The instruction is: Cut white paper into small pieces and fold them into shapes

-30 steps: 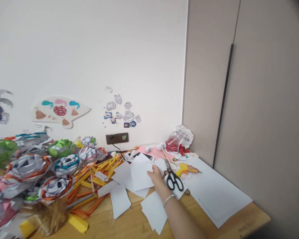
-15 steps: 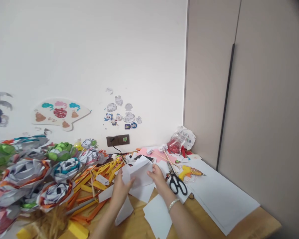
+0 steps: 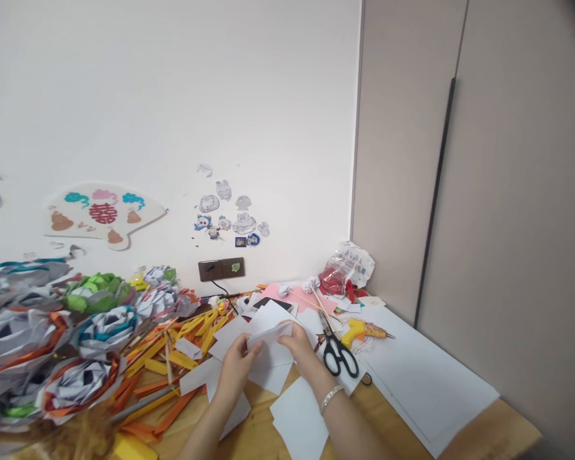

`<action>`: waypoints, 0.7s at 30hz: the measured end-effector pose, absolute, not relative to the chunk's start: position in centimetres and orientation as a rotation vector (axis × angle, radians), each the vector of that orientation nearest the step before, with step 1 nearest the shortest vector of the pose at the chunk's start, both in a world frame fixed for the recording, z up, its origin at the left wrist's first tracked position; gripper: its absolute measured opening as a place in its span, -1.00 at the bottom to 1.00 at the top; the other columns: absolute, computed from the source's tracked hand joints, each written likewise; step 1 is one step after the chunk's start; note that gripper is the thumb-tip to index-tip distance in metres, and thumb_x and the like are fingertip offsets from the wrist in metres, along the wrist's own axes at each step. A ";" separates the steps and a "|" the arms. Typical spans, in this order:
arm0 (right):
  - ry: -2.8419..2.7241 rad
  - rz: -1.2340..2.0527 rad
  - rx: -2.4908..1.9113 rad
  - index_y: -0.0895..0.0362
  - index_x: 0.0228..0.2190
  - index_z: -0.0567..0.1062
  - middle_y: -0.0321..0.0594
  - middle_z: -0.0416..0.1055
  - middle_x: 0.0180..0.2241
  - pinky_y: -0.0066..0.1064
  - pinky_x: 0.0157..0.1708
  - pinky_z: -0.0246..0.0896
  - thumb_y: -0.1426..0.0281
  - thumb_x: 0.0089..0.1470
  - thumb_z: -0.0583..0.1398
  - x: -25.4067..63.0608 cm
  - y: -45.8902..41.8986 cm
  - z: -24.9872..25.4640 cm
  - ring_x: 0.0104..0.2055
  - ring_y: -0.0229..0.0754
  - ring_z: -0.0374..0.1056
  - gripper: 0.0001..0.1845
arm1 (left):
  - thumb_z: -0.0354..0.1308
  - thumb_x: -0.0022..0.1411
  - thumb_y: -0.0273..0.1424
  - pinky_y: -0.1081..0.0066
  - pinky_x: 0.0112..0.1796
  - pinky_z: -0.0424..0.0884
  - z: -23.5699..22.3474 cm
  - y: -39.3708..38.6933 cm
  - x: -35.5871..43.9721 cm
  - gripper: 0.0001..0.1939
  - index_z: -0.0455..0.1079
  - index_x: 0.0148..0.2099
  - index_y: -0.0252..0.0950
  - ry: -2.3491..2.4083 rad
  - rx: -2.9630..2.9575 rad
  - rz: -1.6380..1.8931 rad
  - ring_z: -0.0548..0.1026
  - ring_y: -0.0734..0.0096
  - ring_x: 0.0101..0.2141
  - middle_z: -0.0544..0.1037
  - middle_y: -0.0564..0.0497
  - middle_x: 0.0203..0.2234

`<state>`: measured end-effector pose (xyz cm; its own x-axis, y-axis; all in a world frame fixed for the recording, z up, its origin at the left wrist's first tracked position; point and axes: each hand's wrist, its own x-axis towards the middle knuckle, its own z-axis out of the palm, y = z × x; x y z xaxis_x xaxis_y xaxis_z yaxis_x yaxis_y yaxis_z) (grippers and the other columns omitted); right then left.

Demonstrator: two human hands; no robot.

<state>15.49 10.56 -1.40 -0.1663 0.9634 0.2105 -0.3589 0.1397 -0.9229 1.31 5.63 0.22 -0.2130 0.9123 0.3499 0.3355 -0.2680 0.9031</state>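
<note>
Between my two hands is a folded sheet of white paper (image 3: 269, 338), held above the table. My left hand (image 3: 240, 364) pinches its left end, thumb on the near side. At the right end, my right hand (image 3: 298, 342) grips the paper between thumb and fingers; a silvery bracelet circles that wrist. Loose white paper pieces (image 3: 301, 415) lie beneath and around my hands. Black-handled scissors (image 3: 339, 358) rest just right of my right hand, beside a yellow glue gun (image 3: 359, 331).
Paper flowers (image 3: 91, 370) crowd the table's left side, with yellow and orange paper strips (image 3: 172, 354) alongside. Large white sheets (image 3: 421, 377) cover the right. A clear bag with red contents (image 3: 338, 275) stands at the back corner, near the grey cabinet (image 3: 407, 160).
My hands have drawn the paper lower and turned it so its folded edge lies more level. The view has shifted slightly to the right.
</note>
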 end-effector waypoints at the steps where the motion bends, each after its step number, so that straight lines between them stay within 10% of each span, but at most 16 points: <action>1: -1.174 1.379 -0.720 0.14 -0.46 0.44 -0.35 0.41 -0.55 -0.39 -0.41 0.17 0.48 -0.35 0.17 15.5 10.6 -1.3 -0.44 -0.15 0.33 -0.75 | 0.17 -0.11 -0.17 0.37 -0.44 0.35 0.3 5.5 1.3 -0.73 0.38 -0.46 -0.28 1.479 1.545 1.476 0.44 0.26 -0.50 0.49 0.05 -0.60; 13: -1.318 1.442 -0.627 0.14 -0.33 0.45 -0.33 0.46 -0.43 -0.35 -0.30 0.22 0.45 -0.27 0.20 16.0 9.4 0.1 -0.33 -0.12 0.36 -0.69 | 0.22 -0.16 -0.14 0.43 -0.47 0.35 1.1 4.4 1.8 -0.71 0.42 -0.54 -0.29 1.395 1.432 1.462 0.46 0.27 -0.48 0.55 0.05 -0.59; 21: -1.508 1.513 -0.481 0.14 -0.21 0.41 -0.26 0.44 -0.35 -0.32 -0.24 0.24 0.20 -0.07 0.23 16.3 8.2 1.0 -0.32 -0.14 0.37 -0.62 | 0.22 -0.13 -0.04 0.34 -0.40 0.44 2.3 2.8 1.2 -0.47 0.43 -0.25 -0.39 1.270 1.217 1.479 0.53 0.15 -0.37 0.60 -0.11 -0.43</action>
